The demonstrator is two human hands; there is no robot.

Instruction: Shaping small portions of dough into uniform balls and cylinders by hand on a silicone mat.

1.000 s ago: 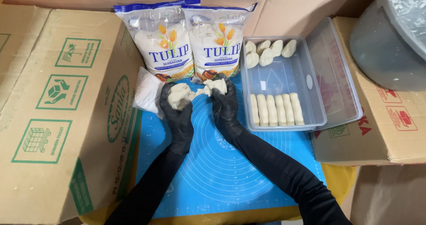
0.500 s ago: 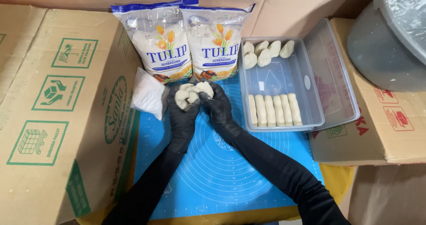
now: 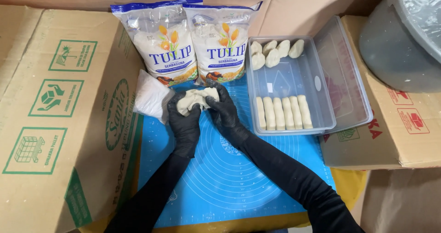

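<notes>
While both gloved hands, left hand (image 3: 184,123) and right hand (image 3: 223,112), grip closed round one dough lump (image 3: 196,99): two flour bags (image 3: 193,42), five dough sticks (image 3: 283,112).

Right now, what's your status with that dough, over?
Left hand and right hand gloved, both closed on dough lump. Held above blue mat. Flour bags just behind; nothing blocking.

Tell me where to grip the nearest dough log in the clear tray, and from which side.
Take the leftmost dough log at its middle, pinching across its narrow width from above. The logs lie side by side, touching, lengthwise in the clear plastic tray, whose wall blocks a sideways approach. Its left flank looks free, so one finger could slip there. Both hands are busy with the dough lump.
</notes>
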